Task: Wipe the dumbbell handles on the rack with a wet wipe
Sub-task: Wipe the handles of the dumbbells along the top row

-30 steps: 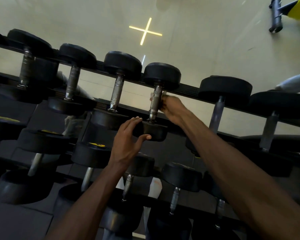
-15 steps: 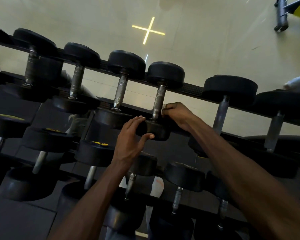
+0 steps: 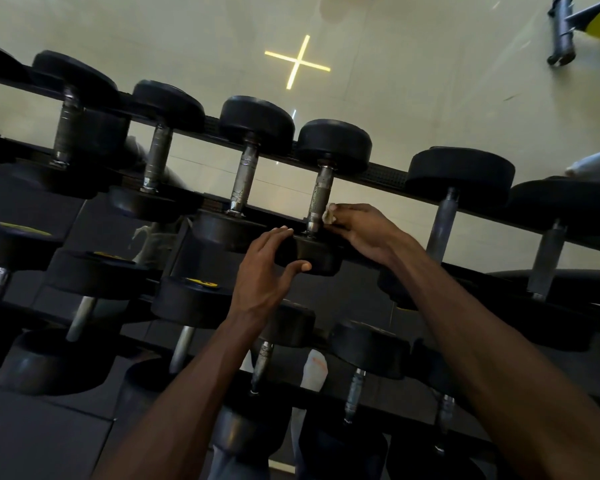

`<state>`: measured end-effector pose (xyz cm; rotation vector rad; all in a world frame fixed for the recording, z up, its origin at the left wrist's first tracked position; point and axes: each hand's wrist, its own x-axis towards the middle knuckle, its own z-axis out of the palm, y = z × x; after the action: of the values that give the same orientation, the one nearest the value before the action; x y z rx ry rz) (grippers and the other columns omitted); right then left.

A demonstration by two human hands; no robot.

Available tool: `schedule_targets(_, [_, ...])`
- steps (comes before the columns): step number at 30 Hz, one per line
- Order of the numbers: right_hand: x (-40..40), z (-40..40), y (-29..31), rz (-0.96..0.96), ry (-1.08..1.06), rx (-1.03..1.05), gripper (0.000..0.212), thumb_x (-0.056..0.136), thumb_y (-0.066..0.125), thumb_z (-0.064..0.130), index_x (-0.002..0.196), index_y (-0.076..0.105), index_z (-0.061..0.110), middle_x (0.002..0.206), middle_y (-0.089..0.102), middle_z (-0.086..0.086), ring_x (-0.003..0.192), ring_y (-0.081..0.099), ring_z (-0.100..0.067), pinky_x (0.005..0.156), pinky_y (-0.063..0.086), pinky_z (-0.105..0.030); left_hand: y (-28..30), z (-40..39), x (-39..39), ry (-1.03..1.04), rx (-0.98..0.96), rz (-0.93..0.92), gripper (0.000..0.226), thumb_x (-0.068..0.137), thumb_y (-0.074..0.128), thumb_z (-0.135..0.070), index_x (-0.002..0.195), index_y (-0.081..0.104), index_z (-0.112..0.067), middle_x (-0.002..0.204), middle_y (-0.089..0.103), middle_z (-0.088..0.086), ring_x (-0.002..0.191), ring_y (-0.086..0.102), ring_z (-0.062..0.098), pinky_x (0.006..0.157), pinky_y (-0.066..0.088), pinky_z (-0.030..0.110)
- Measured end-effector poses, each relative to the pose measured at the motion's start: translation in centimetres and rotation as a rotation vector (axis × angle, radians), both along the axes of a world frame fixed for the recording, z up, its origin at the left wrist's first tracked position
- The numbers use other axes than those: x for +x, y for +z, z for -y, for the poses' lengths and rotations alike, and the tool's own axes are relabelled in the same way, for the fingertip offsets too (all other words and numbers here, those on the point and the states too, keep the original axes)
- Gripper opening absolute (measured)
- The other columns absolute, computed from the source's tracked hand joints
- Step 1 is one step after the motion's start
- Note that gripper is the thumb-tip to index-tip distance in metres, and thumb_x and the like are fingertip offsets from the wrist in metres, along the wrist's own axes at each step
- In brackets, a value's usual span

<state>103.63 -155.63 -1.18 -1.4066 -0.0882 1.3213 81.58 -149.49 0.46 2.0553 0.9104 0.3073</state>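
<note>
Seen from above by a head-worn camera, a dark tiered rack (image 3: pixel 385 176) runs across the view, loaded with black dumbbells whose metal handles point away from the viewer; at far left on the top tier sit three dumbbells in a row, their handles bare, the first (image 3: pixel 66 129) partly shadowed, the second (image 3: pixel 157 157) and third (image 3: pixel 245 180) catching pale light; lower tiers at left hold more dumbbells, some with yellow markings on their heads; near the centre, the person's left hand (image 3: pixel 264 271) grips the near head of the fourth top-tier dumbbell (image 3: pixel 321 199), fingers spread over its top and thumb curled under its front edge; just right of that, the right hand (image 3: pixel 364 230) pinches a small crumpled wet wipe (image 3: pixel 329 216) against the lower end of this dumbbell's knurled handle, close to the near head; both bare forearms reach in from the bottom edge; further right on the top tier rest two larger dumbbells (image 3: pixel 459 178) with thicker handles; behind the rack a pale glossy floor (image 3: pixel 430 81) shows a bright yellow cross-shaped reflection (image 3: pixel 297 62).
</note>
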Motion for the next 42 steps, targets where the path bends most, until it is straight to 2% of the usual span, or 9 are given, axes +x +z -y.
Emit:
schedule_targets(3, [-0.3, -0.9, -0.7, 0.073, -0.033, -0.08, 0.017, 0.096, 0.057, -0.007, 0.087, 0.068, 0.001, 0.086, 0.066, -0.01, 0.086, 0.064, -0.019, 0.101, 0.053, -0.035, 0.1, 0.0, 0.0, -0.002, 0.008, 0.001, 0.063, 0.086, 0.081, -0.035, 0.141, 0.058, -0.012, 0.146, 0.056, 0.004, 0.138, 0.05, 0.02, 0.114, 0.045, 0.043])
schedule_targets(8, [-0.3, -1.6, -1.7, 0.04, 0.011, -0.204, 0.028, 0.094, 0.055, -0.009, 0.114, 0.072, -0.002, 0.117, 0.072, -0.019, 0.103, 0.069, -0.028, 0.094, 0.058, -0.035, -0.1, 0.0, -0.1, -0.008, 0.016, -0.007, 0.064, 0.087, 0.079, -0.037, 0.142, 0.057, -0.014, 0.147, 0.055, 0.002, 0.138, 0.049, 0.018, 0.114, 0.044, 0.04])
schedule_targets(12, [-0.6, -0.1, -0.1, 0.407, 0.224, -0.311, 0.019, 0.082, 0.074, -0.002, 0.091, 0.081, 0.013, 0.091, 0.078, -0.006, 0.088, 0.072, -0.018, 0.083, 0.058, -0.028, -0.1, 0.0, -0.1, -0.009, 0.022, -0.007, 0.064, 0.087, 0.079, -0.037, 0.142, 0.057, -0.013, 0.146, 0.055, 0.003, 0.137, 0.05, 0.019, 0.114, 0.045, 0.042])
schedule_targets(17, [-2.2, -1.0, 0.0, 0.617, 0.243, -0.467, 0.021, 0.083, 0.075, 0.008, 0.099, 0.081, 0.02, 0.094, 0.075, 0.0, 0.09, 0.069, -0.018, 0.079, 0.057, -0.027, 0.1, 0.1, 0.1, -0.001, 0.011, 0.001, 0.064, 0.086, 0.079, -0.038, 0.141, 0.058, -0.013, 0.146, 0.056, 0.003, 0.137, 0.05, 0.019, 0.113, 0.045, 0.042])
schedule_targets(28, [-2.1, -1.1, -0.5, 0.593, 0.321, -0.432, 0.021, 0.088, 0.068, 0.005, 0.102, 0.079, 0.017, 0.099, 0.074, -0.007, 0.095, 0.07, -0.023, 0.089, 0.06, -0.039, 0.0, 0.0, 0.0, -0.005, 0.019, 0.002, 0.062, 0.087, 0.08, -0.034, 0.14, 0.058, -0.011, 0.145, 0.057, 0.004, 0.136, 0.052, 0.02, 0.113, 0.046, 0.042])
schedule_targets(32, [-0.3, 0.9, 2.0, 0.612, 0.314, -0.311, 0.017, 0.086, 0.074, 0.006, 0.089, 0.079, 0.021, 0.094, 0.077, 0.0, 0.098, 0.073, -0.018, 0.087, 0.059, -0.027, 0.0, 0.1, 0.0, -0.008, -0.002, -0.004, 0.063, 0.087, 0.078, -0.035, 0.143, 0.056, -0.014, 0.147, 0.054, 0.002, 0.137, 0.049, 0.018, 0.114, 0.045, 0.042])
schedule_targets(36, [0.0, -2.0, 5.5, 1.154, 0.495, -0.025, 0.018, 0.094, 0.067, 0.012, 0.108, 0.078, 0.016, 0.101, 0.071, 0.009, 0.092, 0.067, -0.005, 0.079, 0.048, -0.007, 0.0, 0.1, 0.1, 0.011, 0.005, 0.007, 0.062, 0.086, 0.08, -0.035, 0.141, 0.058, -0.014, 0.145, 0.056, 0.0, 0.137, 0.051, 0.017, 0.113, 0.045, 0.042])
schedule_targets(40, [-0.6, -6.0, 4.7, 1.692, 1.095, -0.112, 0.02, 0.094, 0.056, 0.0, 0.097, 0.072, 0.01, 0.097, 0.067, -0.012, 0.086, 0.061, -0.027, 0.069, 0.052, -0.035, 0.2, 0.2, 0.1, 0.009, 0.023, -0.004, 0.063, 0.086, 0.081, -0.034, 0.141, 0.059, -0.012, 0.144, 0.057, 0.003, 0.134, 0.053, 0.019, 0.112, 0.046, 0.043])
schedule_targets(42, [-1.3, -6.6, 5.3, 1.734, 1.341, -0.143, 0.016, 0.092, 0.057, 0.0, 0.086, 0.065, 0.012, 0.093, 0.062, -0.012, 0.082, 0.06, -0.026, 0.065, 0.052, -0.036, 0.2, 0.2, 0.2, 0.014, 0.022, -0.005, 0.063, 0.086, 0.081, -0.032, 0.141, 0.058, -0.011, 0.144, 0.057, 0.004, 0.134, 0.054, 0.02, 0.112, 0.046, 0.042])
